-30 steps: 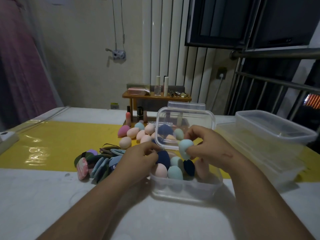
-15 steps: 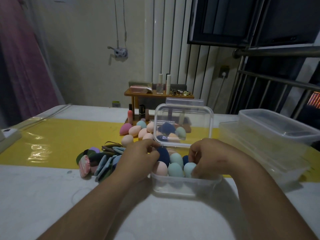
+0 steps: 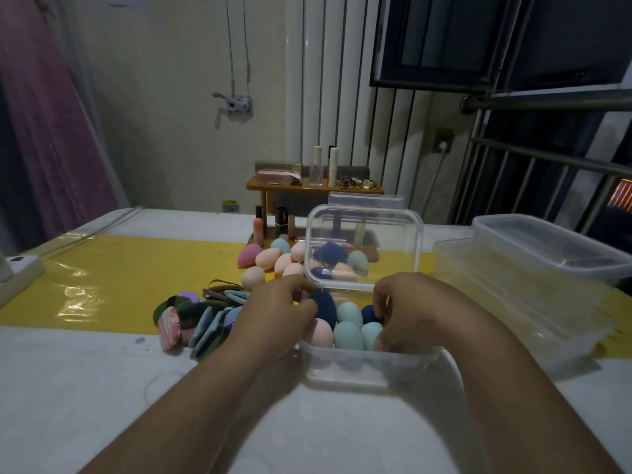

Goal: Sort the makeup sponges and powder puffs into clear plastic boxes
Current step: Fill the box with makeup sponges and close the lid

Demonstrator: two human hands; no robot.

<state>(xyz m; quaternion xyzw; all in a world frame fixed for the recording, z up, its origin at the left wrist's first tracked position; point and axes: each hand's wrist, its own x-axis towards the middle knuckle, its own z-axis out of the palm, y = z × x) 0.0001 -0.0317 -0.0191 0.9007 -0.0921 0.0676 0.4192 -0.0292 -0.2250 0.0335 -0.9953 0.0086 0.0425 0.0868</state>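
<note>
A small clear plastic box [image 3: 359, 369] stands in front of me with its lid [image 3: 364, 241] tipped up behind it. Navy, teal and pink egg-shaped sponges fill it. My left hand [image 3: 273, 313] is at the box's left side, fingers and thumb curled round a navy sponge [image 3: 325, 309]. My right hand [image 3: 407, 309] reaches into the right side, its fingers curled down over a pale teal sponge [image 3: 371, 333] that is partly hidden. Loose pink and teal sponges [image 3: 266, 258] lie behind on the yellow runner. A heap of flat powder puffs [image 3: 205, 319] lies left of the box.
Two larger clear boxes [image 3: 547, 248] sit stacked at the right. A small wooden shelf [image 3: 314, 188] with cosmetics stands at the back, with lipsticks [image 3: 259, 230] in front of it. A white power strip [image 3: 17, 271] is at the far left edge.
My right hand has come down from above the box, carrying the pale teal sponge, and now rests among the sponges inside. My left hand has stayed on the navy sponge.
</note>
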